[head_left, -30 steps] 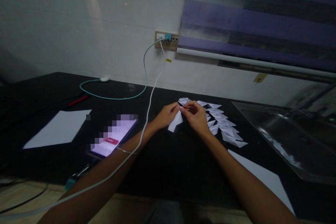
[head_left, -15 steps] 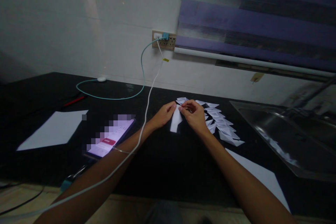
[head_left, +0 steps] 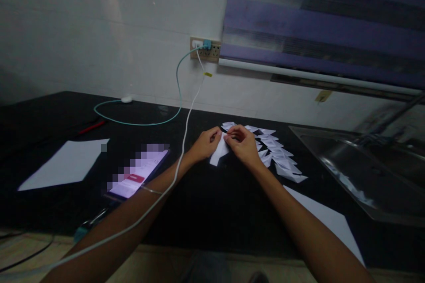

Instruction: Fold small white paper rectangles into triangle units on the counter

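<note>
Paper piece [head_left: 220, 150], partly folded, sits between the left hand [head_left: 205, 144] and right hand [head_left: 245, 146], near folded paper units [head_left: 281, 155] on the surface [head_left: 215, 214]. The right fingers pinch its upper edge; whether the left grip, I cannot tell. Creasing seems in hand; next calls for aligned edges.

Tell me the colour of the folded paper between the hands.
White; the folded paper shows in the head view.

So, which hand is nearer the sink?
Right. The right hand is left of the sink, with folded papers between; the left hand is farther left.
</note>
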